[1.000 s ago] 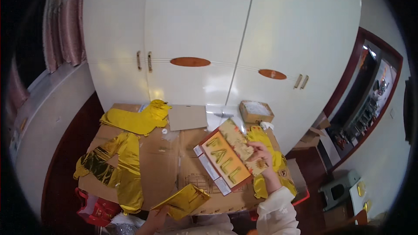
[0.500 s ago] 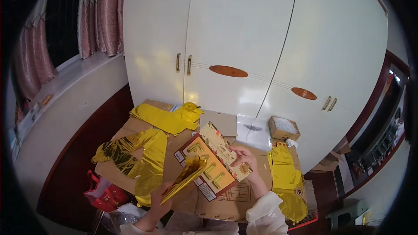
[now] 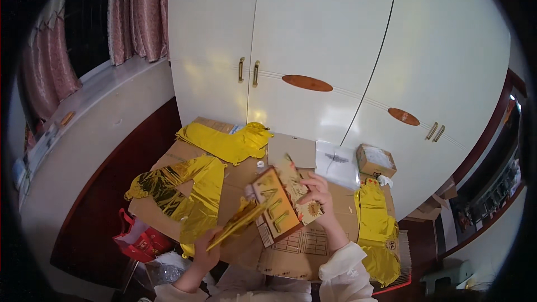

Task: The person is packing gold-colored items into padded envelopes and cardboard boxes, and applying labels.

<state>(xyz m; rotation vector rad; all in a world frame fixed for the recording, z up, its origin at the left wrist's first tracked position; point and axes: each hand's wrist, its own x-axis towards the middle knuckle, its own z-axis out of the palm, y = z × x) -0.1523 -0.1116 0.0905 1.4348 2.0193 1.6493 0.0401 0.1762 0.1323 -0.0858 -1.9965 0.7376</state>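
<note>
My left hand (image 3: 206, 253), low and left of centre, is closed round the end of a folded gold foil balloon (image 3: 239, 222). The balloon's far end reaches toward a printed packaging card (image 3: 273, 212) with a brown border and golden letter pictures. Along that card's right side is a cream, flower-patterned panel (image 3: 293, 187), blurred at its upper end. My right hand (image 3: 319, 197) grips this panel, fingers on top. Whether panel and card are one folded piece I cannot tell. Flat gold letter-shaped balloons lie on the cardboard: one at the back (image 3: 224, 141), one at left (image 3: 206, 190), one at right (image 3: 373, 221).
Brown cardboard (image 3: 238, 251) covers the table. At the back are a clear plastic bag (image 3: 335, 162) and a small open carton (image 3: 376, 160), against a white wardrobe (image 3: 319, 22). A red bag (image 3: 140, 240) stands at the left, below the table edge.
The view has shifted slightly, so the room sits farther right and higher. In my right hand the card has tilted. The foil in my left hand has drawn a little away from it.
</note>
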